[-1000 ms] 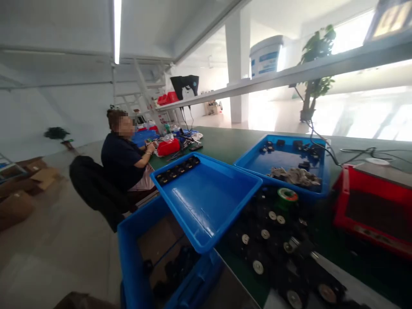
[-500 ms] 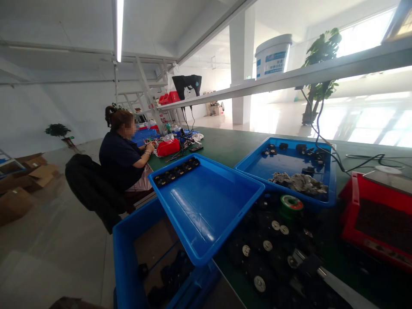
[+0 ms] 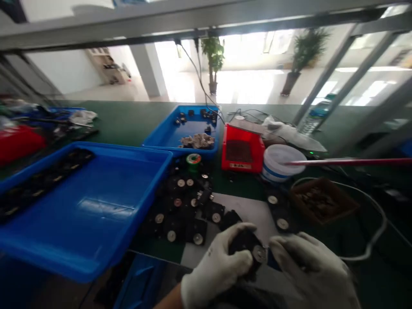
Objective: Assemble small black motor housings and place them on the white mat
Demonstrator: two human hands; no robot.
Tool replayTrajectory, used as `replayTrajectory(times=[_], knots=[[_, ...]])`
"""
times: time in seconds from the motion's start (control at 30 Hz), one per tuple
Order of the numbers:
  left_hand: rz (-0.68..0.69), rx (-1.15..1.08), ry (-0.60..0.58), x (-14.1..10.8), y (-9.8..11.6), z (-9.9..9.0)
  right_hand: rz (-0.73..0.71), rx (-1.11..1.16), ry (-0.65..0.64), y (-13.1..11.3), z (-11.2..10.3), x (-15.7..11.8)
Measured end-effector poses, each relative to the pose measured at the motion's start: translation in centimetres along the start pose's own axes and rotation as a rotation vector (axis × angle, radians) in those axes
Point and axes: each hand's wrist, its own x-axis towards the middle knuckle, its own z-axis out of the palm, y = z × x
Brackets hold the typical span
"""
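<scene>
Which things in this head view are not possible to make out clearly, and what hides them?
In the head view:
The black part: mostly hidden by the left hand and right hand.
The brown tray: its contents are too small to identify.
The red rod: cut off by the right edge.

Black part [image 3: 247, 244], lower centre: partly hidden by the gloved left hand [image 3: 215, 270] and right hand [image 3: 312, 270], both cut off by the bottom edge. Blue bin [image 3: 138, 285], bottom edge: mostly cut off. Red rod [image 3: 350, 162], right: runs off the frame. Brown tray [image 3: 322, 201], right: contents too small to identify.
</scene>
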Motion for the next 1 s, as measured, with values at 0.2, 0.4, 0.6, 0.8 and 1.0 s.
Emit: replayTrajectory(times=[0.2,0.4,0.6,0.8,1.0], knots=[[0.002,0.055,0.034,-0.7,1.1,-0.3,0.077,0.007,0.001,-2.7,0.1,2.0],[-0.021,0.115,0.037,-1.1,1.1,-0.1,0.083,0.033,-0.048,-3.0,-0.1,1.8],[0.001,0.092,0.01,-1.3,0.6,-0.5,0.13,0.093,-0.046,-3.2,-0.3,1.9],[-0.033,0.11,0.006,-1.5,0.6,-0.4,0.116,0.094,-0.07,-3.2,-0.5,2.0],[-0.037,0.179,0.041,-1.6,1.2,-0.1,0.089,0.063,-0.108,-3.0,-0.5,1.8]])
